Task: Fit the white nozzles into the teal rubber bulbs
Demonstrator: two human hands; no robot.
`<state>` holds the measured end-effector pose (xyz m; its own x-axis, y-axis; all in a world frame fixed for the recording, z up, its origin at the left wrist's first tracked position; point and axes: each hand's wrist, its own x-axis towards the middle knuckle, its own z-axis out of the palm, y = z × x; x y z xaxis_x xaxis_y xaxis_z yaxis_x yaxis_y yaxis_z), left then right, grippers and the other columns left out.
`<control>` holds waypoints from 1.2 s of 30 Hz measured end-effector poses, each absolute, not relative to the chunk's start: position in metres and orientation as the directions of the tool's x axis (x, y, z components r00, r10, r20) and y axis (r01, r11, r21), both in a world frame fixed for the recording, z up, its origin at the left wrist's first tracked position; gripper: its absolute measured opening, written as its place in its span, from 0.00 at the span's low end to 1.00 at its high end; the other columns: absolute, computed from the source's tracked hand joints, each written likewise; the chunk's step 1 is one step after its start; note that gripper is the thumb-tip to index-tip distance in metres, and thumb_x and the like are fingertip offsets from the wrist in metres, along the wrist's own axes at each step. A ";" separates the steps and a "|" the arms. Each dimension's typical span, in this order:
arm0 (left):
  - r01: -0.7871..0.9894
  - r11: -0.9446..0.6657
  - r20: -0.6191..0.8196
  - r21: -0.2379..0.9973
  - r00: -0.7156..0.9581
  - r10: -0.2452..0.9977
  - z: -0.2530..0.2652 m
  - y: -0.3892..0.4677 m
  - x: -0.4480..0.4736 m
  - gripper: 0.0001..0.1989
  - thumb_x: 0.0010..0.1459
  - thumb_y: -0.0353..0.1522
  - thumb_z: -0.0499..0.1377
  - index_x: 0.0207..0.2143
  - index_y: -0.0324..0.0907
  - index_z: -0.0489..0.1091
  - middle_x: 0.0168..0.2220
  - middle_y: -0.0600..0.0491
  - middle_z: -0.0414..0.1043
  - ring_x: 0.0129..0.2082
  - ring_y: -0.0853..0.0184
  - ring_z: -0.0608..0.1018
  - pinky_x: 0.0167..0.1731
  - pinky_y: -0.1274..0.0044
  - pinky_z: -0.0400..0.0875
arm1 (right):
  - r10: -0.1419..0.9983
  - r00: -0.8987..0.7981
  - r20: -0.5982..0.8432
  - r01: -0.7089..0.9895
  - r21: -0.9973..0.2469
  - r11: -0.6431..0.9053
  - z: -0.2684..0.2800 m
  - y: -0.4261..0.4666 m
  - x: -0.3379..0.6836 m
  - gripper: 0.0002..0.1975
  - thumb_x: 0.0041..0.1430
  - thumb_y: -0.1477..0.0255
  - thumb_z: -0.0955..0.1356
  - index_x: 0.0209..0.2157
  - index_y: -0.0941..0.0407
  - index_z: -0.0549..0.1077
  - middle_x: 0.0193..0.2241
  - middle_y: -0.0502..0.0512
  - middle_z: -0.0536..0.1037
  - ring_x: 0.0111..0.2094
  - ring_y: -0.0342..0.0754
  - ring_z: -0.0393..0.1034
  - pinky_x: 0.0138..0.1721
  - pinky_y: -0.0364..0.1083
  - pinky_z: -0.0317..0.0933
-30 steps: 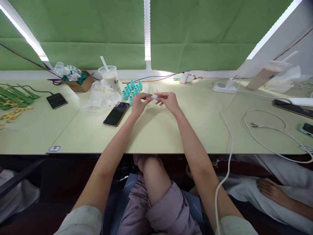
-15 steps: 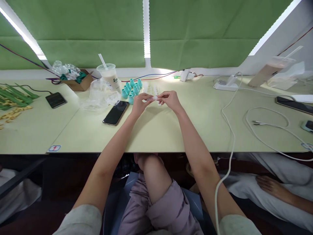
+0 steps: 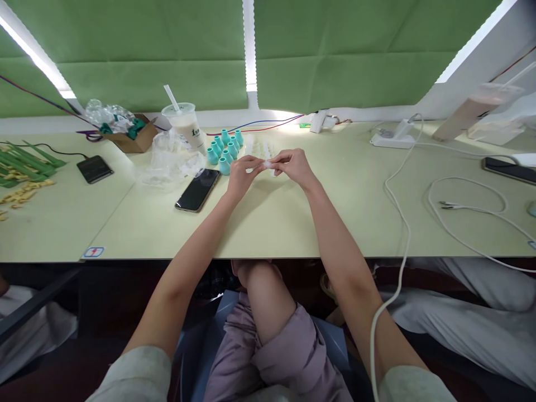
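Observation:
A small white piece (image 3: 267, 164) is pinched between the fingertips of both hands above the table; its exact kind is too small to make out. My left hand (image 3: 243, 173) closes on it from the left, and my right hand (image 3: 294, 167) grips it from the right. Just behind my fingers lie pale, whitish strips with small bumps (image 3: 258, 147), partly covered by the hands. Several turquoise vase-shaped pieces (image 3: 224, 149) stand upright in a cluster to the left, close to my left hand.
A black phone (image 3: 197, 190) lies left of my forearm. Behind it are crumpled clear plastic (image 3: 167, 162), a drink cup with straw (image 3: 184, 125) and a cardboard box (image 3: 140, 137). A white cable (image 3: 404, 223) runs from a power strip (image 3: 392, 139) past my right arm. People sit at both sides.
My view has shifted slightly. Both hands stay together on the small white piece, with only slight finger movement. The hand on the neighbour's leg at right is no longer in view.

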<state>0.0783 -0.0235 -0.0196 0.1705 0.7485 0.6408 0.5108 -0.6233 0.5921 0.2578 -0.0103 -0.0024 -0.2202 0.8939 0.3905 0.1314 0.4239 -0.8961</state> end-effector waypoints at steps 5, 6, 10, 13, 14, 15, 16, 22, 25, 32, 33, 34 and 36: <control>0.504 -0.595 0.619 0.626 0.144 0.772 -0.023 -0.023 0.081 0.06 0.54 0.36 0.63 0.34 0.45 0.78 0.35 0.52 0.76 0.35 0.65 0.76 0.40 0.74 0.69 | 0.916 -0.215 0.338 0.104 -0.925 0.366 -0.009 -0.007 0.257 0.17 0.37 0.63 0.78 0.25 0.62 0.78 0.21 0.53 0.76 0.20 0.44 0.71 0.28 0.46 0.72; 0.502 -0.590 0.614 0.632 0.140 0.777 -0.023 -0.023 0.081 0.06 0.54 0.35 0.63 0.34 0.45 0.78 0.35 0.52 0.76 0.35 0.66 0.76 0.40 0.74 0.69 | 0.919 -0.212 0.332 0.101 -0.928 0.358 -0.010 -0.006 0.257 0.17 0.36 0.63 0.78 0.25 0.62 0.78 0.21 0.53 0.76 0.20 0.44 0.71 0.28 0.46 0.72; 0.468 -0.561 0.587 0.683 0.104 0.802 -0.024 -0.019 0.080 0.06 0.53 0.35 0.63 0.33 0.44 0.78 0.34 0.52 0.77 0.34 0.66 0.76 0.39 0.74 0.69 | 0.915 -0.237 0.326 0.077 -0.933 0.352 -0.012 -0.005 0.255 0.19 0.36 0.60 0.77 0.25 0.61 0.76 0.21 0.53 0.76 0.22 0.44 0.72 0.29 0.45 0.72; 0.359 -0.523 0.541 0.772 0.060 0.839 -0.025 -0.011 0.077 0.09 0.52 0.36 0.64 0.34 0.42 0.78 0.34 0.50 0.78 0.33 0.66 0.77 0.36 0.74 0.70 | 0.898 -0.260 0.355 0.062 -0.922 0.383 -0.012 -0.007 0.247 0.21 0.39 0.59 0.76 0.31 0.59 0.75 0.23 0.52 0.77 0.25 0.44 0.73 0.27 0.43 0.71; 0.309 -0.510 0.520 0.803 0.056 0.852 -0.025 -0.009 0.077 0.10 0.51 0.37 0.64 0.35 0.41 0.78 0.34 0.49 0.78 0.33 0.66 0.77 0.36 0.74 0.70 | 0.893 -0.261 0.367 0.068 -0.916 0.396 -0.012 -0.008 0.243 0.21 0.40 0.60 0.76 0.34 0.58 0.75 0.24 0.51 0.76 0.25 0.43 0.73 0.27 0.43 0.70; 0.261 -0.496 0.501 0.828 0.055 0.864 -0.026 -0.006 0.076 0.11 0.51 0.37 0.64 0.35 0.40 0.78 0.34 0.49 0.79 0.33 0.65 0.77 0.36 0.74 0.71 | 0.890 -0.258 0.375 0.077 -0.911 0.406 -0.012 -0.009 0.239 0.22 0.40 0.60 0.76 0.37 0.57 0.75 0.24 0.50 0.76 0.24 0.43 0.72 0.26 0.42 0.70; 0.228 -0.486 0.487 0.844 0.054 0.872 -0.026 -0.005 0.076 0.12 0.51 0.38 0.64 0.35 0.39 0.78 0.33 0.48 0.79 0.33 0.65 0.78 0.35 0.74 0.71 | 0.890 -0.254 0.379 0.088 -0.907 0.412 -0.012 -0.011 0.236 0.23 0.41 0.61 0.75 0.39 0.57 0.75 0.24 0.49 0.76 0.24 0.42 0.72 0.25 0.41 0.69; 0.295 -0.455 0.471 0.840 0.019 0.882 -0.021 -0.002 0.069 0.20 0.58 0.46 0.55 0.31 0.39 0.77 0.27 0.51 0.77 0.28 0.67 0.77 0.33 0.75 0.71 | 0.898 -0.208 0.388 0.068 -0.910 0.409 -0.007 -0.015 0.232 0.20 0.45 0.61 0.73 0.39 0.56 0.77 0.24 0.49 0.75 0.21 0.40 0.69 0.23 0.40 0.65; 0.386 -0.432 0.513 0.815 -0.135 0.847 -0.017 0.006 0.047 0.20 0.61 0.44 0.51 0.34 0.39 0.76 0.32 0.49 0.78 0.31 0.67 0.77 0.37 0.73 0.71 | 0.906 -0.167 0.390 -0.008 -0.919 0.394 -0.004 -0.013 0.237 0.19 0.44 0.59 0.73 0.38 0.56 0.77 0.23 0.48 0.75 0.21 0.40 0.68 0.22 0.39 0.63; 0.600 -0.046 0.427 0.799 -0.511 0.747 -0.026 0.045 -0.029 0.16 0.50 0.26 0.58 0.44 0.38 0.72 0.48 0.43 0.71 0.44 0.62 0.75 0.49 0.71 0.66 | 0.935 -0.140 0.327 -0.088 -0.944 0.317 0.000 -0.011 0.243 0.21 0.48 0.54 0.70 0.38 0.54 0.76 0.25 0.49 0.75 0.21 0.38 0.67 0.21 0.37 0.59; 0.616 0.006 0.392 0.788 -0.508 0.767 -0.027 0.050 -0.034 0.17 0.49 0.27 0.59 0.44 0.37 0.71 0.48 0.42 0.71 0.45 0.61 0.74 0.49 0.70 0.65 | 0.934 -0.149 0.325 -0.097 -0.945 0.314 0.000 -0.011 0.242 0.21 0.48 0.54 0.70 0.38 0.54 0.76 0.25 0.49 0.75 0.21 0.38 0.67 0.21 0.37 0.58; 0.639 0.039 0.370 0.769 -0.493 0.787 -0.027 0.053 -0.038 0.18 0.49 0.28 0.60 0.45 0.37 0.71 0.48 0.42 0.71 0.47 0.60 0.73 0.50 0.69 0.64 | 0.931 -0.159 0.327 -0.108 -0.944 0.313 0.000 -0.011 0.242 0.21 0.48 0.54 0.70 0.38 0.55 0.76 0.24 0.49 0.74 0.21 0.38 0.66 0.21 0.37 0.58; 0.688 0.094 0.329 0.719 -0.457 0.826 -0.026 0.059 -0.042 0.17 0.48 0.31 0.63 0.43 0.38 0.72 0.48 0.42 0.71 0.52 0.55 0.69 0.52 0.65 0.62 | 0.927 -0.177 0.332 -0.131 -0.941 0.312 0.000 -0.011 0.241 0.20 0.48 0.54 0.71 0.37 0.55 0.76 0.24 0.48 0.74 0.21 0.37 0.66 0.20 0.37 0.57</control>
<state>-0.0424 0.0586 -0.0259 -0.4572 0.8264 0.3288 0.6881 0.0944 0.7195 0.2410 -0.0112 -0.0003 -0.1765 0.9267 0.3318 -0.1308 0.3120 -0.9410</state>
